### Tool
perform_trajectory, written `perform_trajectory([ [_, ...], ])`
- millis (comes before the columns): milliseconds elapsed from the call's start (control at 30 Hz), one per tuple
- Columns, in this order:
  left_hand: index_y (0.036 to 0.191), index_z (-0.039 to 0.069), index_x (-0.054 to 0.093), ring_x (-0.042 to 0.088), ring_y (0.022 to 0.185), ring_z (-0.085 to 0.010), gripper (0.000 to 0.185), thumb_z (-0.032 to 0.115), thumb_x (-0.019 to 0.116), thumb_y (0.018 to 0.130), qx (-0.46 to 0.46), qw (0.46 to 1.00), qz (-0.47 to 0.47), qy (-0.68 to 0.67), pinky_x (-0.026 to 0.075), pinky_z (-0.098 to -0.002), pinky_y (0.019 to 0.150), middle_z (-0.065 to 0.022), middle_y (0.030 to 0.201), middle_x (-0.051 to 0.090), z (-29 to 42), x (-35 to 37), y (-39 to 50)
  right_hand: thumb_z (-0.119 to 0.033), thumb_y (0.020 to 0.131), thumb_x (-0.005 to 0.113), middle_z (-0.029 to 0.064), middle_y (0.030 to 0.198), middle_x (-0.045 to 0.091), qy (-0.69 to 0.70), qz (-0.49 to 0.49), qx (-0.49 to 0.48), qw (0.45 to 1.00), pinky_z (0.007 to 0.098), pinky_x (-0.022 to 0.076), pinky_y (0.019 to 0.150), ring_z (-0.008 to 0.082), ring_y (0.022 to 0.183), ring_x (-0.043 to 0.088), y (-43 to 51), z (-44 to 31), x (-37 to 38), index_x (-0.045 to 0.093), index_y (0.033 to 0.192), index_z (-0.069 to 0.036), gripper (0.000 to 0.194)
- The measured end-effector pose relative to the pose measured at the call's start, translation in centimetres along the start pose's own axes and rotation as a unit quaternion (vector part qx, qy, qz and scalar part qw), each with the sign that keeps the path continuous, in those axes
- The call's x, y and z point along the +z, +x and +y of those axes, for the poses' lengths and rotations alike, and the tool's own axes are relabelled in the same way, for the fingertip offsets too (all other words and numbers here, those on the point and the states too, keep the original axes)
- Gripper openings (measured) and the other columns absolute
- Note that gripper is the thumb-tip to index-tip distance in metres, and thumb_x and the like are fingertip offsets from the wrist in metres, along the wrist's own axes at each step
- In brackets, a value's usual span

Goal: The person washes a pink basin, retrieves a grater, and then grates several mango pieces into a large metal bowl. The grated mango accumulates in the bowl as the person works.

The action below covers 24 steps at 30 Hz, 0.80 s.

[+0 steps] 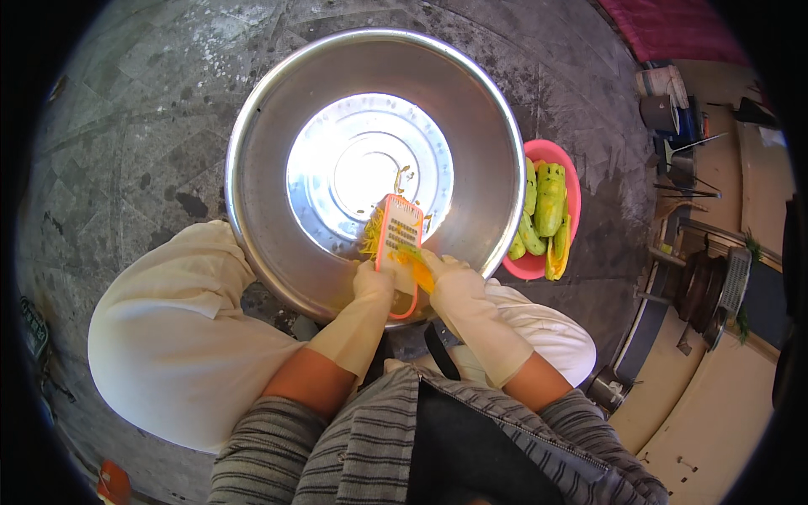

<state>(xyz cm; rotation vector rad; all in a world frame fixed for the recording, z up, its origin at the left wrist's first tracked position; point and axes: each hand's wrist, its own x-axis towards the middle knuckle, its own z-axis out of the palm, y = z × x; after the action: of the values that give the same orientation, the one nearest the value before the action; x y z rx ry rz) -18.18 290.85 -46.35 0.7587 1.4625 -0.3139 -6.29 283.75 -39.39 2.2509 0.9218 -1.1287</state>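
Observation:
My left hand (374,283), in a pale rubber glove, grips the side of a flat grater (404,222) with a pink-orange rim. The grater slants down into a wide stainless steel basin (271,158). In my right hand (445,271), gloved the same way, is a piece of squash (421,276) with green skin and orange flesh. It lies against the lower part of the grater's face; my fingers cover part of it. A pile of yellow-green shreds (372,236) sits in the basin beside and partly behind the grater. A few loose scraps (401,178) lie beyond its tip.
A pink plastic bowl (573,180) holding several green squash pieces (550,199) stands close against the basin's right side. My knees flank the basin on the grey, stained floor (145,126). Farther right are buckets (661,86), a metal pot (608,388) and a bench with tools.

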Motion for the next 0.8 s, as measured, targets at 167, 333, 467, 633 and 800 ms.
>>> perform_trajectory([
  [167, 0.112, -0.002, 0.064, 0.061, 0.05, -0.0207, 0.024, 0.008, 0.068, 0.091, -0.009, 1.0, -0.017, 0.016, 0.047, -0.0362, 0.045, -0.0148, 0.084, 0.07, -0.1, -0.3, 0.4, -0.015, 0.092, 0.061, 0.0129, 0.14, 0.057, 0.016, 0.028, 0.008, 0.999, 0.0452, 0.0524, 0.1, 0.0338, 0.126, 0.06, 4.3, -3.1, -5.5, 0.042, 0.151, -0.025, 0.062],
  [333, 0.115, 0.0, 0.064, 0.061, 0.05, -0.0213, 0.026, 0.008, 0.069, 0.091, 0.032, 0.999, 0.029, 0.007, 0.047, -0.0374, 0.046, -0.0143, 0.086, 0.07, -1.6, 0.6, 1.7, -0.011, 0.096, 0.055, 0.0142, 0.133, 0.06, -0.05, -0.014, -0.036, 0.998, 0.05, 0.0561, 0.089, 0.0311, 0.117, 0.065, -1.0, -3.3, -5.1, 0.046, 0.147, -0.017, 0.052],
  [467, 0.115, 0.0, 0.064, 0.062, 0.052, -0.0214, 0.026, 0.008, 0.069, 0.091, 0.024, 0.998, 0.03, 0.046, 0.048, -0.0377, 0.046, -0.014, 0.085, 0.07, -1.6, 0.6, 1.7, -0.012, 0.093, 0.061, 0.0133, 0.136, 0.059, -0.015, 0.002, 0.003, 1.0, 0.0501, 0.0553, 0.093, 0.0283, 0.125, 0.061, 1.3, -4.3, -4.2, 0.045, 0.148, -0.019, 0.057],
  [633, 0.114, 0.001, 0.065, 0.068, 0.054, -0.0254, 0.031, 0.021, 0.068, 0.09, 0.023, 0.998, -0.001, 0.057, 0.054, -0.0389, 0.05, -0.0181, 0.085, 0.072, -1.0, -0.4, 1.1, -0.017, 0.095, 0.057, 0.0142, 0.141, 0.055, 0.058, 0.007, -0.011, 0.998, 0.0455, 0.0535, 0.098, 0.0354, 0.124, 0.06, 3.9, -2.7, -5.4, 0.042, 0.15, -0.025, 0.058],
  [800, 0.112, 0.0, 0.064, 0.061, 0.05, -0.0209, 0.025, 0.009, 0.07, 0.09, 0.018, 0.999, 0.029, 0.025, 0.047, -0.0381, 0.046, -0.0142, 0.084, 0.069, -1.0, 0.5, 1.3, -0.012, 0.097, 0.053, 0.0134, 0.137, 0.059, -0.016, -0.064, -0.025, 0.998, 0.0448, 0.0527, 0.098, 0.0367, 0.12, 0.063, -1.8, -3.1, -4.2, 0.044, 0.147, -0.023, 0.052],
])
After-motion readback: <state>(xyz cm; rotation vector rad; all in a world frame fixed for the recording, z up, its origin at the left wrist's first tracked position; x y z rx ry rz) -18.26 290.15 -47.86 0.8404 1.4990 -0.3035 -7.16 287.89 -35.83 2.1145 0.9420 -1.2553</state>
